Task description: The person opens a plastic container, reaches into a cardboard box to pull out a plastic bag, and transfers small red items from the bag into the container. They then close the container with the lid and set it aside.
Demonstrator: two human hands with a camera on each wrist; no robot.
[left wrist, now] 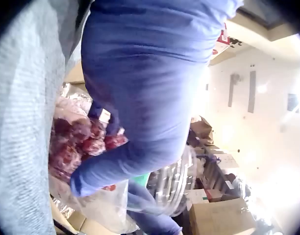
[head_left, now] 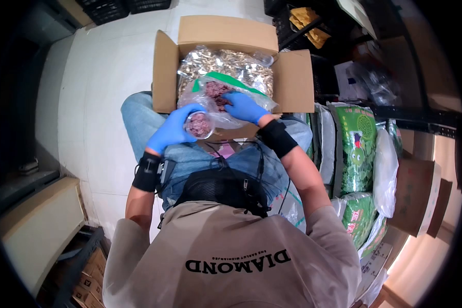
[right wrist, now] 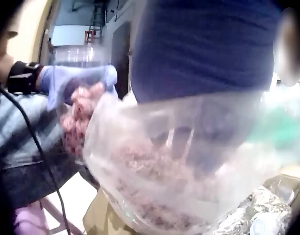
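Observation:
My blue-gloved left hand [head_left: 174, 128] grips a clear plastic jar [right wrist: 79, 56] by its side, in front of the carton. Purplish-red dried flower buds [right wrist: 81, 115] fill part of the jar, whose open mouth faces up in the head view. To the right, a clear plastic bag [head_left: 230, 121] with a green band lies open, with more purplish dried buds [head_left: 216, 89] inside. My right hand [head_left: 245, 107], also blue-gloved, reaches into this bag, fingers among the buds. The bag and buds partly hide its fingertips, and I cannot tell whether they pinch any.
An open cardboard carton [head_left: 295, 77] holds clear bags of pale dried pieces [head_left: 231, 61] beneath the bud bag. Green printed sacks [head_left: 355, 149] stand on the right, beside a black shelf rail [head_left: 413, 115]. Black crates [head_left: 105, 11] sit on the tiled floor at the far left.

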